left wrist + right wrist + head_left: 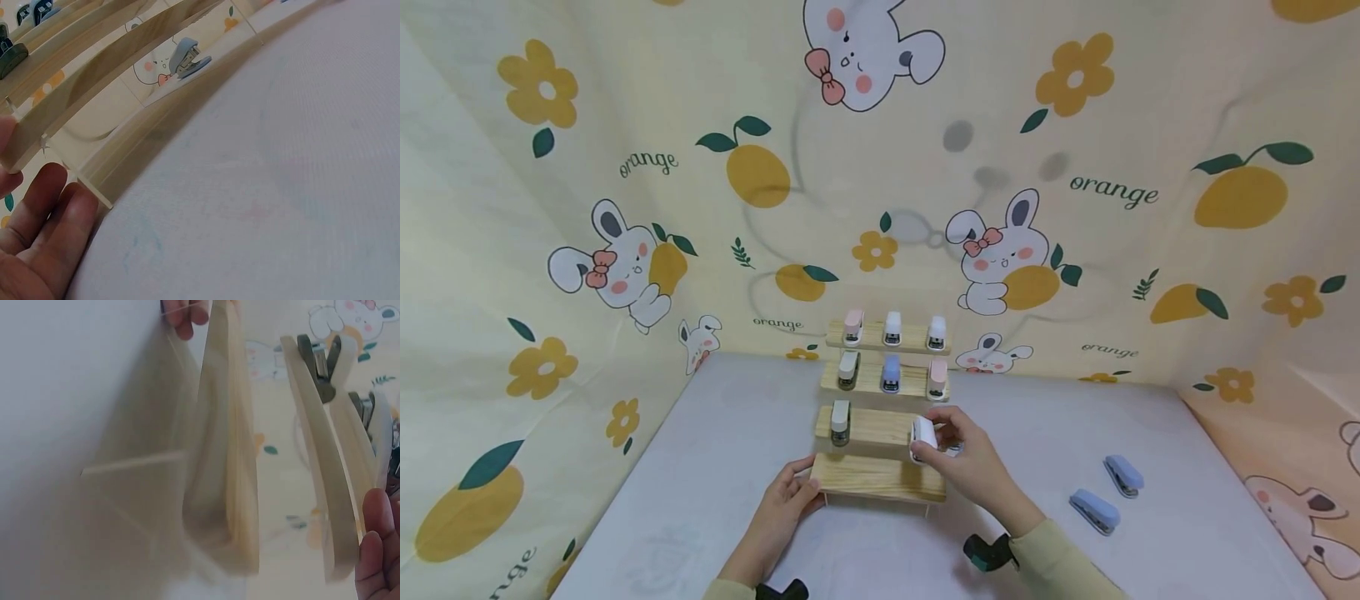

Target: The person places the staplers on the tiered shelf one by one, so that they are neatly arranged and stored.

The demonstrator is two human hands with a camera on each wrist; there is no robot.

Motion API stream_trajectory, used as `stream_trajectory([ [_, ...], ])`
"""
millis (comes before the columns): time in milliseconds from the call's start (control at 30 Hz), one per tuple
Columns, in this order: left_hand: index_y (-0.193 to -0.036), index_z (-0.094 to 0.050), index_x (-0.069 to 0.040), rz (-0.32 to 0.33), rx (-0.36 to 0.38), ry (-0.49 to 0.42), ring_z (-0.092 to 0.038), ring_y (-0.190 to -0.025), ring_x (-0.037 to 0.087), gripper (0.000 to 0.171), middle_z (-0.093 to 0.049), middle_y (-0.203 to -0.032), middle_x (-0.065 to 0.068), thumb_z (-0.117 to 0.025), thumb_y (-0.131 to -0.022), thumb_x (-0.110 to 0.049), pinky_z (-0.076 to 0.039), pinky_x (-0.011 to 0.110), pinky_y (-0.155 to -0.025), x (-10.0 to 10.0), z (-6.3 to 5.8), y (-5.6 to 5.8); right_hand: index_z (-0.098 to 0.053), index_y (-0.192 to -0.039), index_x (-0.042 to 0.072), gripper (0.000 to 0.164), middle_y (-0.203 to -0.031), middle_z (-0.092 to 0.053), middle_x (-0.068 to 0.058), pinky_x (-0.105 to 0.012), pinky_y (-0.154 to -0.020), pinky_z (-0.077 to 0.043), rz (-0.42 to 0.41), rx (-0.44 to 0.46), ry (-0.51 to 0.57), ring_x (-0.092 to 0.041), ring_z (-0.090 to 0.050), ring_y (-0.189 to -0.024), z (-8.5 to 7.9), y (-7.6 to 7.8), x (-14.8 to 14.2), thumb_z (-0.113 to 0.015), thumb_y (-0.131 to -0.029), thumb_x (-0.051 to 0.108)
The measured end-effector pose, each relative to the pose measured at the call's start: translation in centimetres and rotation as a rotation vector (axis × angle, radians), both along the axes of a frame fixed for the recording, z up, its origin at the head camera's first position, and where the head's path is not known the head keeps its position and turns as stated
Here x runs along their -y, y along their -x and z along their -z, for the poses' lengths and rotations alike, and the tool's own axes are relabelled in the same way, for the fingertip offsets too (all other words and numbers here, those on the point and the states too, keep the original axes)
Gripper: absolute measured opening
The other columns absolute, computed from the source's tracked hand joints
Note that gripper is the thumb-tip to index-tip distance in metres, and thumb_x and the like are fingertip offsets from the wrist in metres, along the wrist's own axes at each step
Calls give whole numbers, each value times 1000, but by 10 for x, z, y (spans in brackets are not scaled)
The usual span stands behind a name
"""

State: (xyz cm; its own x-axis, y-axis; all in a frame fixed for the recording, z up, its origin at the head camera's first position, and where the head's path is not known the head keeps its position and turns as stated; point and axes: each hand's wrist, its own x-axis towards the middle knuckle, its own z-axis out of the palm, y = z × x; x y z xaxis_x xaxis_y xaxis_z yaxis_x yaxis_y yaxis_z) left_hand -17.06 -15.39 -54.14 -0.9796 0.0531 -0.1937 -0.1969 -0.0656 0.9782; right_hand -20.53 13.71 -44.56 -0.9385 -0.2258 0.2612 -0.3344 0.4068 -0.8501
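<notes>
A wooden tiered display rack [880, 477] stands on the table, mini staplers set along its steps. My left hand [782, 504] holds the left end of its lowest board; in the left wrist view, the fingers [53, 194] are at that board's end. With thumb and fingers, my right hand [966, 458] pinches a white stapler [922, 435] at the right end of the second step from the bottom. A grey-white stapler [840, 421] sits at that step's left end. The right wrist view shows my right fingers [375, 550] beside the board, but not the pinched stapler clearly.
Two blue staplers [1094, 510] lie on the table to the right. On the upper steps stand pink, white, grey-white and blue staplers, among them a blue stapler [891, 373]. A patterned cloth [880, 167] hangs behind the table.
</notes>
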Motion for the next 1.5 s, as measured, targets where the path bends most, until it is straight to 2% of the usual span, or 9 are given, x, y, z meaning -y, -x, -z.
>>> stream_trajectory([
  [100, -144, -39, -10, 1, -1, -3, -59, -112, 22, 52, -59, -120, 15, -57, -98, -26, -52, 31, -93, -1, -1, 0, -59, -117, 25, 46, -107, -60, 3, -33, -74, -53, -15, 9, -4, -17, -58, -85, 5, 6, 6, -79, -79, 42],
  [200, -144, -39, -10, 1, -4, -7, -59, -112, 22, 51, -59, -121, 15, -57, -99, -25, -52, 31, -93, -2, 0, 0, -59, -117, 24, 48, -105, -61, 3, -29, -67, -53, 0, 33, -16, -17, -58, -81, 5, 10, 14, -78, -78, 46],
  [300, -144, -39, -10, 2, -4, -9, -59, -112, 22, 51, -59, -121, 15, -57, -99, -24, -52, 32, -93, -2, 0, 0, -59, -116, 22, 51, -101, -61, 2, -26, -55, -49, 52, 56, -39, -17, -56, -73, 3, 14, 20, -78, -78, 48],
  [400, -144, -39, -10, 1, -5, -2, -59, -112, 22, 51, -60, -120, 15, -57, -99, -26, -52, 32, -93, -2, 0, 0, -58, -115, 20, 55, -96, -62, 3, -26, -49, -44, 100, 70, -76, -16, -53, -66, 3, 17, 25, -78, -76, 53],
  [567, -144, -40, -11, -1, -12, 4, -59, -111, 23, 52, -60, -119, 15, -59, -98, -27, -52, 31, -92, -3, 0, 1, -58, -112, 20, 59, -87, -62, 4, -26, -49, -43, 135, 70, -112, -15, -52, -64, 6, 18, 28, -77, -72, 59],
  [767, -144, -40, -10, -10, -14, -2, -59, -112, 24, 53, -59, -121, 16, -59, -97, -27, -52, 31, -93, -3, 1, 0, -56, -111, 22, 57, -73, -58, 2, -25, -47, -42, 155, 56, -118, -15, -51, -60, 12, 19, 31, -76, -72, 60],
  [1100, -144, -39, -9, -16, -13, 2, -59, -113, 25, 56, -59, -122, 17, -60, -96, -29, -52, 31, -92, -1, 3, 0, -55, -108, 20, 54, -79, -60, 5, -25, -49, -42, 182, 6, -142, -13, -50, -62, 12, 17, 37, -75, -75, 57],
  [1500, -143, -40, -9, -31, -6, 2, -60, -111, 24, 55, -60, -119, 16, -62, -95, -28, -53, 30, -91, -2, 3, 1, -54, -104, 20, 51, -70, -56, 3, -25, -46, -41, 190, -10, -139, -13, -49, -59, 16, 18, 37, -73, -76, 59],
])
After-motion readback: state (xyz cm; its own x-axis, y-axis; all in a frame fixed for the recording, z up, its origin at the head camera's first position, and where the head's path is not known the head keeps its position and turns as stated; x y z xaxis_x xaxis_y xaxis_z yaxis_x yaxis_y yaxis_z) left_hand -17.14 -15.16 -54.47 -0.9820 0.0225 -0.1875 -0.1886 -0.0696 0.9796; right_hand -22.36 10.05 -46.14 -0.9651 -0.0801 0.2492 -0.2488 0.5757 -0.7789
